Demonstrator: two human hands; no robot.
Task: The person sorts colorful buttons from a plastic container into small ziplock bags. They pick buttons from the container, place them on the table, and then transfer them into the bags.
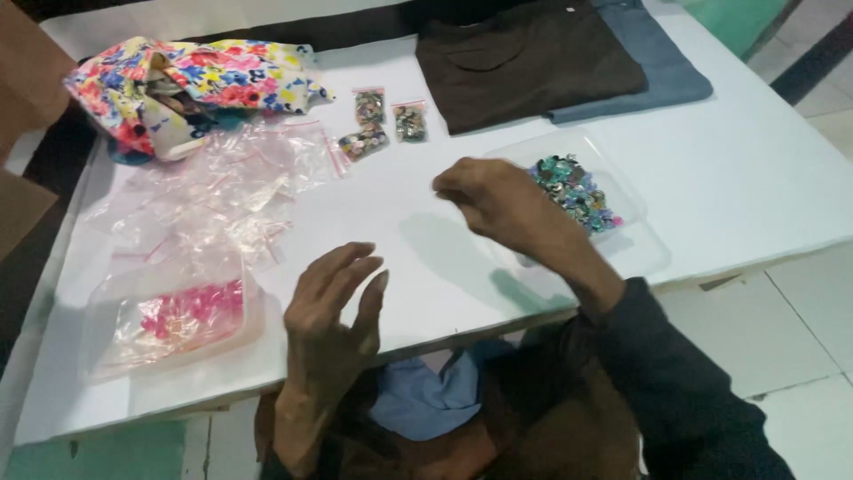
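Observation:
My left hand (333, 307) hovers over the white table (746, 178) near its front edge, fingers spread and nothing in it. My right hand (498, 200) is raised over the middle of the table with fingers curled; whether it pinches something small I cannot tell. Just right of it sits a clear plastic tray (622, 191) holding a heap of small multicoloured pieces (573, 191). Three small filled zip bags (384, 124) lie beyond the hands.
A pile of empty clear zip bags (222, 182) lies at left. A clear container with pink pieces (182, 316) sits front left. A floral cloth pouch (178, 89) is at back left. Folded brown (524, 58) and blue garments (666, 67) lie at the back right.

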